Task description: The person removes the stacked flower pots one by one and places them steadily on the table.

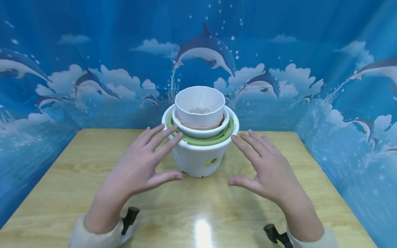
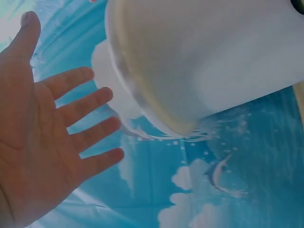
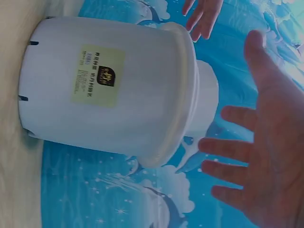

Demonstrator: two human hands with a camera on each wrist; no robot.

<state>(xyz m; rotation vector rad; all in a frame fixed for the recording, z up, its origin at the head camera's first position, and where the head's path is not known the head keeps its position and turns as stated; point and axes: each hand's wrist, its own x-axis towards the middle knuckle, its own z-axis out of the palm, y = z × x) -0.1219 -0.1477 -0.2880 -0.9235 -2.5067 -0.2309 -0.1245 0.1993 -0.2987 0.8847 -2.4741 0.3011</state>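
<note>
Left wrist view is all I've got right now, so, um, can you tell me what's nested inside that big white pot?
Observer: The head view shows, inside the big white pot, a green rim, then a white rim, a pinkish rim, and a white top pot.

Operator: Is there any label on the big one?

Observer: Yes, the right wrist view shows a yellowish label with a dark emblem on its side.

Operator: And the right hand, is it holding anything?

Observer: No, the right hand is beside the pot with its fingers extended, gripping nothing.
</note>
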